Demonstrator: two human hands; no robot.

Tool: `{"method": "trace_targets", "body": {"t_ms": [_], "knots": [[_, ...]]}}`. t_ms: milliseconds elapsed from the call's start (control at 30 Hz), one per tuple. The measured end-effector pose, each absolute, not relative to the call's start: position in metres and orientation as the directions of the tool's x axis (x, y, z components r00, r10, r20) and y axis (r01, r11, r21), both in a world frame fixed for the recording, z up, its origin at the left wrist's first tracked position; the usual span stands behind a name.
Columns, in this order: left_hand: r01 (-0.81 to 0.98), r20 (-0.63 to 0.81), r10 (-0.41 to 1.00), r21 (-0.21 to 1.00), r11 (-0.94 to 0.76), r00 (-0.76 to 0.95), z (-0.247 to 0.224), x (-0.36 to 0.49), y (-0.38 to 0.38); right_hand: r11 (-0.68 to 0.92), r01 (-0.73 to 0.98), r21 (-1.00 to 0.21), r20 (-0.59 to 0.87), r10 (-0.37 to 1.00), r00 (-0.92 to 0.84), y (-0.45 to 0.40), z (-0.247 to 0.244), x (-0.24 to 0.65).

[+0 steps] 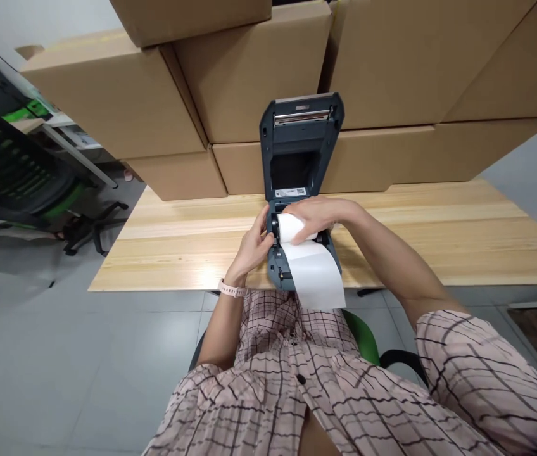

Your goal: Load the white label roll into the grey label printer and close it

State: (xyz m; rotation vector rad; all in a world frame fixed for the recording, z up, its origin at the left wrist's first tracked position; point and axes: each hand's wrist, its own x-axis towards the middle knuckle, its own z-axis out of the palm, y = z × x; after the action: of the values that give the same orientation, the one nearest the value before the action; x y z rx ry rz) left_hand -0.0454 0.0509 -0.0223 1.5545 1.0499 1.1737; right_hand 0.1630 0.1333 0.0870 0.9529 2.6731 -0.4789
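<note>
A dark grey label printer point(278, 263) sits at the table's front edge, its lid point(303, 142) raised and tilted back. Inside the body lies a white label roll point(290, 227), and a loose strip of its paper point(318, 278) hangs forward over the edge toward my lap. My left hand point(252, 246) grips the printer's left side, with the thumb near the black roll holder point(275, 227). Over the roll's top and right part my right hand point(316, 215) is curled, fingers pressed on the paper. The right end of the roll is partly hidden by that hand.
Stacked cardboard boxes point(259, 82) line the back of the wooden table point(178, 247), close behind the raised lid. A black office chair point(16, 171) stands on the floor at left. Part of a green seat point(362, 335) shows beneath me.
</note>
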Motion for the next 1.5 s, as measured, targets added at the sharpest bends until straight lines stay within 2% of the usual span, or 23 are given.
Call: {"method": "trace_targets", "body": {"t_ms": [167,233,400,533,767,1233,1500], "knots": [[0.132,0.227,0.957,0.959,-0.252,0.183,-0.022,-0.045,0.05,0.717,0.652,-0.245,-0.375,0.551,-0.746,0.138,0.071,0.159],[0.129,0.227,0.957,0.959,-0.251,0.178,-0.022,-0.045,0.05,0.718,0.643,-0.267,-0.301,0.571,-0.763,0.131,0.067,0.165],[0.153,0.202,0.964,0.961,-0.229,0.173,-0.02,-0.043,0.047,0.743,0.524,-0.415,0.028,0.587,-0.809,0.084,0.056,0.202],[0.181,0.198,0.971,0.958,-0.221,0.136,-0.017,-0.04,0.043,0.746,0.456,-0.485,-0.009,0.517,-0.856,0.034,0.041,0.229],[0.168,0.216,0.973,0.959,-0.227,0.082,-0.017,-0.034,0.039,0.75,0.507,-0.425,0.045,0.577,-0.816,-0.006,0.017,0.228],[0.191,0.205,0.979,0.96,-0.205,0.022,-0.02,-0.032,0.037,0.797,0.532,-0.287,0.187,0.591,-0.785,-0.038,0.013,0.221],[0.155,0.198,0.98,0.969,-0.193,-0.018,-0.027,-0.03,0.037,0.803,0.528,-0.275,0.257,0.591,-0.765,-0.043,0.009,0.218]]}}
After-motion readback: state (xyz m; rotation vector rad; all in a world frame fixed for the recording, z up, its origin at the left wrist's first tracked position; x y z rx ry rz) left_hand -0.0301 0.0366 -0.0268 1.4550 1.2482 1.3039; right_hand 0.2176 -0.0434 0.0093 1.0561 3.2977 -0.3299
